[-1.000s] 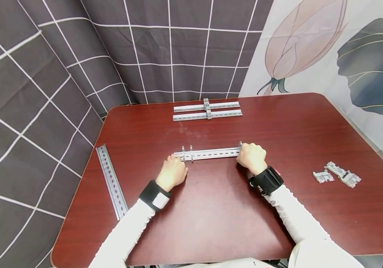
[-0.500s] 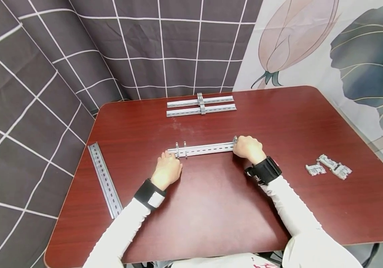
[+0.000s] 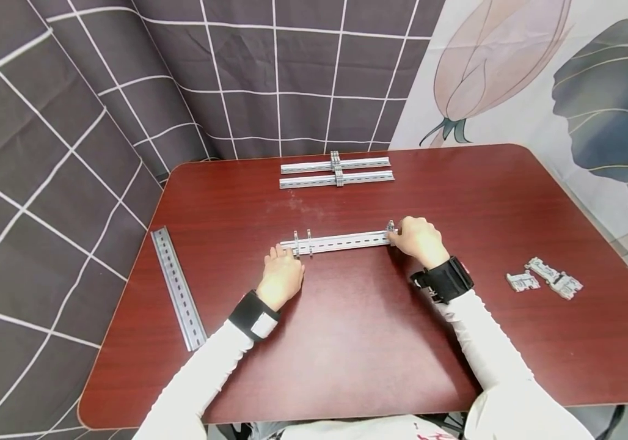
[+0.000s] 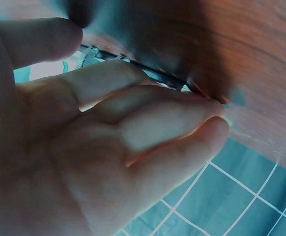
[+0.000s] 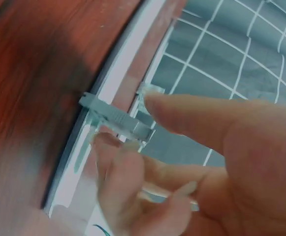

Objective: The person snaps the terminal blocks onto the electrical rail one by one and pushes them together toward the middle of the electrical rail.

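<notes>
A slotted metal DIN rail lies across the middle of the table, with two thin upright pieces on its left part. My left hand rests at the rail's left end, its fingers extended in the left wrist view. My right hand is at the right end, thumb and index finger on either side of a grey terminal block that sits across the rail. The remaining right fingers are curled below it in the right wrist view.
Two parallel DIN rails with blocks across their middles lie at the table's back edge. Another bare rail lies by the left edge. Several loose pale terminal blocks lie at the right. A grey checked curtain hangs behind.
My right hand has gone from a tight curl at the rail's right end to a looser pose, exposing more of the terminal block. The left hand stays at the left end; the head view shifts slightly.
</notes>
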### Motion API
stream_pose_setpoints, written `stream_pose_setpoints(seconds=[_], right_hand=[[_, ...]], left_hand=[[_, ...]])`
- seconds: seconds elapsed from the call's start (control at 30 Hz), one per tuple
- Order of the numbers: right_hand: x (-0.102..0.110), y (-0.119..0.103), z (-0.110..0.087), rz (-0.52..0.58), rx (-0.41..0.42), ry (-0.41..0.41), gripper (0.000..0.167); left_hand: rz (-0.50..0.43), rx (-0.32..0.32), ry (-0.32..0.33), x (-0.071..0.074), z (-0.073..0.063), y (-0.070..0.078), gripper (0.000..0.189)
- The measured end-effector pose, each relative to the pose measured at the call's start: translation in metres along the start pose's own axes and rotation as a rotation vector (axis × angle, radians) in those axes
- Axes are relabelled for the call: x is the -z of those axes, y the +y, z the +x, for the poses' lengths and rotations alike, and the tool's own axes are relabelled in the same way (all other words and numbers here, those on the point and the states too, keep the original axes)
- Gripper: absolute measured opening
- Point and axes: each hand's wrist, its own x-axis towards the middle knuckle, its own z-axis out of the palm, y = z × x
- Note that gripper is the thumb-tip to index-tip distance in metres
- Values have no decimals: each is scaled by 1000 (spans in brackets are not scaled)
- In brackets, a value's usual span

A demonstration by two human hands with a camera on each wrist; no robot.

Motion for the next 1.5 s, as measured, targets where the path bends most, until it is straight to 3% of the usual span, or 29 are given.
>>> stream_pose_setpoints(seconds=[0.17,0.33,0.47,0.57,0.87,1.33,1.5], right_hand=[[-2,3,2,61,54,78,38],[-6,2,5,73,84,143,46],[-8,0,5,88,124,170,50],[-9,-1,6,104,162,184,52],[-14,-10,6,121,218,181,51],[-27,-34,8,101,265,170,46],[-29,-41,9,91,245,167,45]], left_hand=[[3,26,-42,-1,5,1,46],[-23,-54,-34,-3,6,-4,40],[-55,-86,-77,2,5,-9,43],[-62,-110,-71,1,5,-12,46],[-58,-166,-15,-1,5,-17,49],[-47,-136,-17,0,5,-13,49],[-41,-134,-8,0,5,-13,45]])
